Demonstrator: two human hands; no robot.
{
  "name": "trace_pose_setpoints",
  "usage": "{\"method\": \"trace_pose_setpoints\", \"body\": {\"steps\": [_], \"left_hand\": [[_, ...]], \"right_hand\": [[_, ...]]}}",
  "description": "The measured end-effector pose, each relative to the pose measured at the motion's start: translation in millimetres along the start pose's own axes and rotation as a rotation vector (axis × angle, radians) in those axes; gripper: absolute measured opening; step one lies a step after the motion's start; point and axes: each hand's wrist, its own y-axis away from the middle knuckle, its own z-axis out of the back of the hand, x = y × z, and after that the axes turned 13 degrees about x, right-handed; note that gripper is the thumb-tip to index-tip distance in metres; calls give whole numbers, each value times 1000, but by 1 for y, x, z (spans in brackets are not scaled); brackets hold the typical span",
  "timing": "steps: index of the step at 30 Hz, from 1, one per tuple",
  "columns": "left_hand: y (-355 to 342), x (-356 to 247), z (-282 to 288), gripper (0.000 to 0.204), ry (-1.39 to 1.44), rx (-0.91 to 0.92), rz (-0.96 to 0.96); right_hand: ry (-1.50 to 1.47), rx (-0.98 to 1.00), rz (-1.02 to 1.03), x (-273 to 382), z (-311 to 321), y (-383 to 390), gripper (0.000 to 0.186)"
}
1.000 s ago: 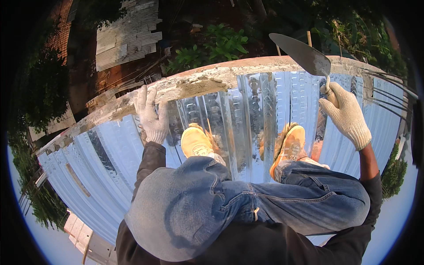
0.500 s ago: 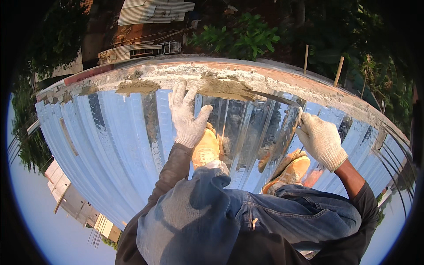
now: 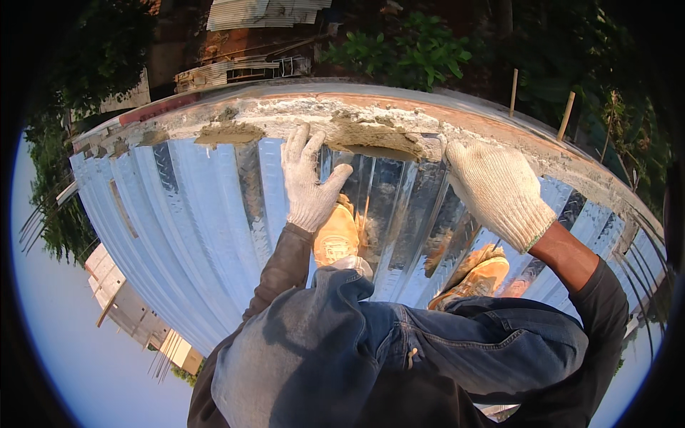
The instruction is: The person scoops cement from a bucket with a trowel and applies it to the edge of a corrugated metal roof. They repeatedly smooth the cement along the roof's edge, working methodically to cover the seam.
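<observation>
The right hand (image 3: 496, 189) hides the handle of the trowel (image 3: 385, 153).

Off-white ribbed-knit work gloves cover the left hand (image 3: 310, 175), toward eleven o'clock, and right hand (image 3: 492, 189), toward three. The left sleeve (image 3: 280, 264) is dark brownish; the right sleeve (image 3: 603, 310), at four, black, ending short of the glove. Faded blue denim jeans (image 3: 457, 335) with visible seams span five to seven, above a black top (image 3: 414, 399). Tan lace-up shoes (image 3: 335, 239) show below pale ankle cuffs (image 3: 353, 265).

This is an outdoor building site, up on a roof: shiny, ridged, blue-looking metal sheets (image 3: 207, 207) lie near, a rough, pale wall top (image 3: 278, 107) with lumpy, brown mortar (image 3: 230, 133) runs along their far edge, and thin, dark rods (image 3: 642, 274) poke out right.
</observation>
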Motion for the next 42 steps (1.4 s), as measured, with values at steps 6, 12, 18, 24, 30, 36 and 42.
{"method": "trace_pose_setpoints", "body": {"steps": [6, 12, 18, 24, 30, 36, 42], "left_hand": [[-1, 0, 0, 77, 19, 5, 3], [-3, -4, -4, 71, 10, 29, -15], [4, -1, 2, 63, 17, 29, -26], [5, 7, 1, 61, 10, 2, -54], [-1, 4, -4, 64, 27, -86, -112], [2, 15, 4, 61, -216, -200, -330], [-60, -5, 29, 60, -434, -54, -602]], "right_hand": [[95, 23, 35, 17, 0, -10, 34], [125, 84, 33, 15, 12, 7, 33], [19, 69, -32, -7, 44, 41, 28], [-59, -42, -421, -55, 33, 123, 30], [-160, -167, -712, -80, -41, 225, 36], [-584, -457, -1063, -18, -152, 351, 36], [-731, -484, -1666, 116, -261, 511, 37]]}}
